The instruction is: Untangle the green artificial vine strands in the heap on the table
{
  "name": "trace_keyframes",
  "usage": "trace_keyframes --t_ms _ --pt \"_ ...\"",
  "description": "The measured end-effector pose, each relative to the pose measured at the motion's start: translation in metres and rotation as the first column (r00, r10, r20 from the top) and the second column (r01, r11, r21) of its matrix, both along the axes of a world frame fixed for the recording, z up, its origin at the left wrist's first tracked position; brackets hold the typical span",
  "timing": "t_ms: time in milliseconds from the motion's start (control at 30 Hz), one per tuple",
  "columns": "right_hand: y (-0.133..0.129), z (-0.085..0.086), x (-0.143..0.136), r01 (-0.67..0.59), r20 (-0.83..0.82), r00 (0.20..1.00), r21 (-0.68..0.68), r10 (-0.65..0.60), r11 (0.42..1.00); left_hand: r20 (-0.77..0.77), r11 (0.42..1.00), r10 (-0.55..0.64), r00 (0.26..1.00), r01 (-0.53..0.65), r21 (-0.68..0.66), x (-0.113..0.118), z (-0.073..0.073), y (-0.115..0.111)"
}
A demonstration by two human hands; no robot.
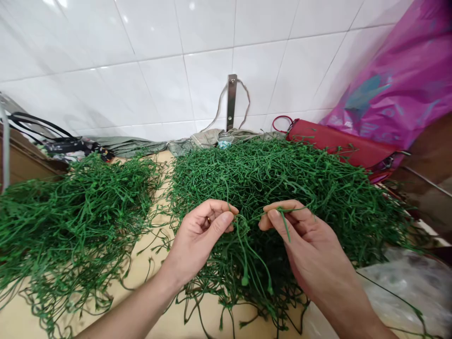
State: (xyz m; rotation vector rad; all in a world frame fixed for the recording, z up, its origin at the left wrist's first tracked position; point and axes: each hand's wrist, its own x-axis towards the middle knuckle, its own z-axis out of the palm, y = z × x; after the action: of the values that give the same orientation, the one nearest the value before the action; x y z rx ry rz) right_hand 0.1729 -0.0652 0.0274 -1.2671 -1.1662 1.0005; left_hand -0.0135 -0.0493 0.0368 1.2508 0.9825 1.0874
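Note:
My left hand (208, 228) pinches several thin green stems (243, 254) between thumb and forefinger; their knobbed ends hang down at its right. A short gap away, my right hand (300, 235) pinches a green stem piece (284, 225) between thumb and fingers. Both hands are over the front of a large tangled heap of green stems (212, 174) in the middle. A second heap of green stems (88, 202) lies on the left of the pale yellow table (148, 249).
A red bag (339, 141) and a purple plastic bag (395, 84) are at the back right. Clear plastic (406, 287) lies front right. A patterned bag (76, 147) sits back left. A metal bracket (231, 101) stands against the white tiled wall (212, 28).

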Motion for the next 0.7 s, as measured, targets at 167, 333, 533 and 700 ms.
trace_keyframes --t_ms 167,333,533,700 --pt "0.005 -0.001 0.002 -0.01 -0.108 0.994 -0.039 0.006 0.999 0.007 0.994 -0.066 0.998 0.066 -0.083 -0.002 -0.006 0.005" --pt "0.004 0.003 -0.003 -0.128 -0.206 0.974 -0.143 0.096 0.981 0.003 0.99 -0.093 0.996 0.093 -0.107 0.001 -0.003 0.004" --pt "0.001 0.0 -0.005 -0.167 0.041 0.985 -0.032 0.169 0.985 0.028 0.985 -0.107 0.994 0.11 -0.133 0.008 -0.003 -0.001" --pt "0.0 0.005 -0.001 -0.124 0.272 0.957 0.056 0.104 0.991 -0.041 0.999 0.007 0.999 -0.009 -0.047 0.008 0.001 -0.001"
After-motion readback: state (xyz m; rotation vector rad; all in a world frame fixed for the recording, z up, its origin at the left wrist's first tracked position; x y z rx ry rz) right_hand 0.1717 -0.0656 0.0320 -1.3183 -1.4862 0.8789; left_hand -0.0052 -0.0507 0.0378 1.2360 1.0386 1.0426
